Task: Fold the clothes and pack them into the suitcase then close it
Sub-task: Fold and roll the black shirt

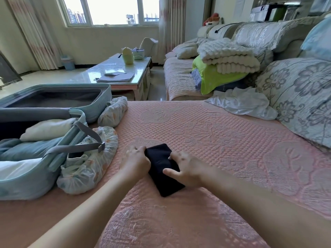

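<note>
Pink bumpy cover (215,133) spreads wide, and near its middle a folded black cloth (161,169) lies flat, with the left hand (137,161) and right hand (186,167) curling fingers round its two sides, an open blue suitcase (21,187) at left, a window (111,9) far off.

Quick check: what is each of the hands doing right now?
Left hand: gripping the left edge of the folded black garment.
Right hand: gripping the same garment's right edge.
</note>
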Available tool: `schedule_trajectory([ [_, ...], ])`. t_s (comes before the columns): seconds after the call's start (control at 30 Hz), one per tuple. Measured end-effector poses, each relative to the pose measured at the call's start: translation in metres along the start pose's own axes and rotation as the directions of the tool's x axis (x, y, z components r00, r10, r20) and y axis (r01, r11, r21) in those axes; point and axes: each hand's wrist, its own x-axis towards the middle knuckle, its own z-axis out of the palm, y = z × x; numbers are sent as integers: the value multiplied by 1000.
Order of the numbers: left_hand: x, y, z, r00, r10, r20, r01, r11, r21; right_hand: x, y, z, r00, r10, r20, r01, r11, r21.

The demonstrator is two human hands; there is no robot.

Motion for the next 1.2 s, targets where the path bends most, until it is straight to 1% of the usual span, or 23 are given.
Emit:
schedule_trajectory([
  [0.07, 1, 2, -2, 991, -134, 19, 135, 960, -244, -8, -8, 3, 1000, -10, -28, 11, 999, 31],
  [0.17, 5, 8, 0, 970, -193, 148, 240, 860, -450, -12, -14, 4, 996, -15, -93, 22, 996, 82],
  [0.23, 6, 13, 1, 962, -172, 211, 264, 779, -569, -9, -11, 6, 993, 5, -119, 11, 991, 133],
  [0.33, 11, 15, 2, 964, -106, 245, 250, 681, -688, -2, -3, 9, 988, 69, -141, -35, 973, 228],
  [0.37, 12, 16, 2, 967, -80, 241, 232, 662, -712, 1, 0, 8, 983, 96, -157, -50, 961, 272],
  [0.47, 12, 18, -6, 975, -5, 223, 172, 656, -735, 12, 6, 8, 961, 198, -192, -106, 907, 406],
  [0.53, 13, 14, -10, 973, 54, 226, 146, 616, -774, 18, 2, 12, 960, 230, -159, -112, 839, 533],
  [0.6, 15, 6, -20, 966, 86, 243, 166, 515, -841, 25, -9, 21, 965, 223, -137, -54, 684, 728],
  [0.67, 19, -7, -32, 967, 67, 247, 193, 443, -875, 29, -29, 26, 970, 188, -154, 33, 526, 850],
  [0.7, 21, -14, -39, 969, 58, 239, 191, 431, -882, 32, -40, 28, 971, 176, -162, 61, 474, 879],
  [0.73, 22, -23, -43, 975, 56, 217, 169, 453, -875, 37, -50, 30, 971, 165, -170, 84, 431, 899],
  [0.77, 24, -33, -47, 983, 51, 178, 127, 514, -848, 42, -62, 33, 971, 168, -170, 87, 410, 908],
  [0.8, 26, -44, -49, 992, 36, 120, 74, 599, -797, 49, -73, 36, 969, 182, -170, 83, 408, 909],
  [0.87, 29, -67, -51, 998, 18, -55, -49, 783, -620, 58, -99, 43, 959, 227, -168, 52, 443, 895],
  [0.9, 29, -78, -51, 988, 46, -145, -114, 857, -502, 63, -112, 47, 956, 245, -163, 27, 478, 878],
  [0.93, 28, -85, -50, 972, 98, -212, -171, 918, -358, 68, -123, 51, 953, 257, -161, -4, 540, 841],
  [0.97, 27, -91, -49, 955, 169, -244, -216, 960, -179, 72, -133, 54, 948, 277, -158, -63, 650, 757],
  [1.0, 25, -94, -46, 944, 239, -226, -243, 970, 14, 75, -142, 56, 937, 296, -188, -127, 786, 605],
  [1.03, 22, -95, -43, 945, 280, -168, -255, 954, 158, 77, -146, 57, 926, 290, -242, -166, 888, 429],
  [1.07, 18, -95, -39, 953, 289, -91, -261, 935, 240, 77, -148, 56, 923, 250, -292, -158, 939, 306],
  [1.1, 15, -95, -34, 961, 275, -10, -262, 925, 276, 78, -148, 54, 931, 196, -308, -120, 961, 249],
  [1.13, 12, -96, -32, 965, 256, 62, -263, 919, 294, 81, -146, 53, 947, 145, -287, -77, 969, 235],
  [1.2, 8, -98, -32, 963, 234, 132, -264, 915, 306, 82, -144, 54, 980, 97, -174, -41, 953, 302],
])
